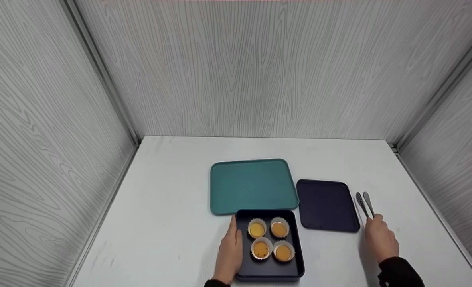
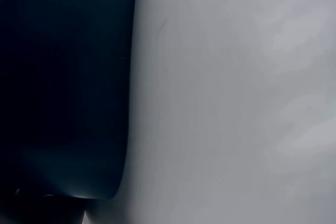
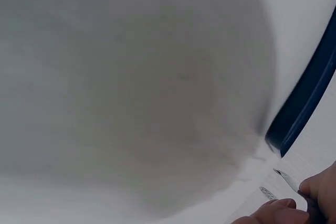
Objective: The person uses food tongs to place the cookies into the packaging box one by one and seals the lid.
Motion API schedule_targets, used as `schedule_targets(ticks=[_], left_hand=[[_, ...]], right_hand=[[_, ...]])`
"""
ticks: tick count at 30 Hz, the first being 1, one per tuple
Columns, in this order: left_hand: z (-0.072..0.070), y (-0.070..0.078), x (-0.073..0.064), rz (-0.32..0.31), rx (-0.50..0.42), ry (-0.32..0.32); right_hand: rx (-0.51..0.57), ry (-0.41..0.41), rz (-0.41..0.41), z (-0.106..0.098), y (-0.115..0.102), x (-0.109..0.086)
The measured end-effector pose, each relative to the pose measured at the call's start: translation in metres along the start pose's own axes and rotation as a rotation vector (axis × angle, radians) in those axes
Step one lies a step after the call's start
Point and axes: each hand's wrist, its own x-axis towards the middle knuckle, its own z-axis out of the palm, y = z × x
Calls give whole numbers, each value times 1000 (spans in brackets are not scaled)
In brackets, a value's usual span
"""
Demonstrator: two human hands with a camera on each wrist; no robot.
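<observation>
In the head view my left hand (image 1: pixel 228 253) lies along the left wall of a deep dark baking pan (image 1: pixel 269 270), fingers straight against it. Several yellow-orange cupcakes (image 1: pixel 261 249) in pale paper cups sit inside the pan. My right hand (image 1: pixel 381 239) grips a pair of metal tongs (image 1: pixel 366 207), whose two textured tips point away from me and stand apart. Between the tips I see nothing. The right wrist view shows the tongs (image 3: pixel 286 179) and part of the right hand (image 3: pixel 294 211). In the left wrist view the pan's dark side (image 2: pixel 68 87) fills the left.
A teal tray (image 1: pixel 251 186) lies behind the pan. To its right is a shallow dark square tray (image 1: pixel 328 205), just left of the tongs. All stand on a white table (image 1: pixel 160 223), with grey wood-grain panels (image 1: pixel 239 71) at the back and both sides.
</observation>
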Motion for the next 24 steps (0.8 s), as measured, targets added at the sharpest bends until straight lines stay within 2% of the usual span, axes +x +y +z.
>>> schedule_targets(ticks=[10, 18, 24], left_hand=[[0, 0, 0, -3, -12, -5], [0, -1, -1, 16, 0, 7], [0, 1, 0, -6, -18, -5]], right_hand=[[-7, -34, 40, 5, 7, 2], [-58, -52, 15, 5, 10, 2], [-145, -146, 9, 2, 9, 2]])
